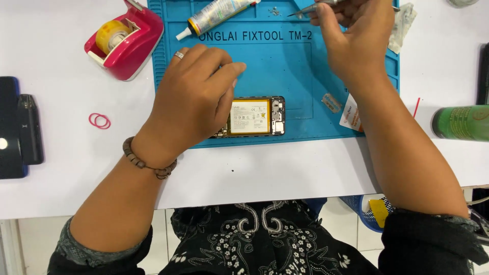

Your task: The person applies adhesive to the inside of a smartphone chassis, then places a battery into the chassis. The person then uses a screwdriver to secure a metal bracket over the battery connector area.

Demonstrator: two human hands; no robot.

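- Steadying the opened phone [256, 116] on the mat [285, 66], left hand [196, 97] rests above it, fingers curled together.
- Right hand [356, 35] pinches tweezers [305, 8] beyond the phone; next likely needs a precise pick.

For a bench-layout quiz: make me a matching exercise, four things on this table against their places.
1. tape dispenser
2. opened phone
3. rubber bands
4. green bottle

A. right edge of the table, lying down
B. on the blue mat, under the left hand
C. white tabletop, left of the mat
D. off the mat's top-left corner

Pairs: 1-D, 2-B, 3-C, 4-A
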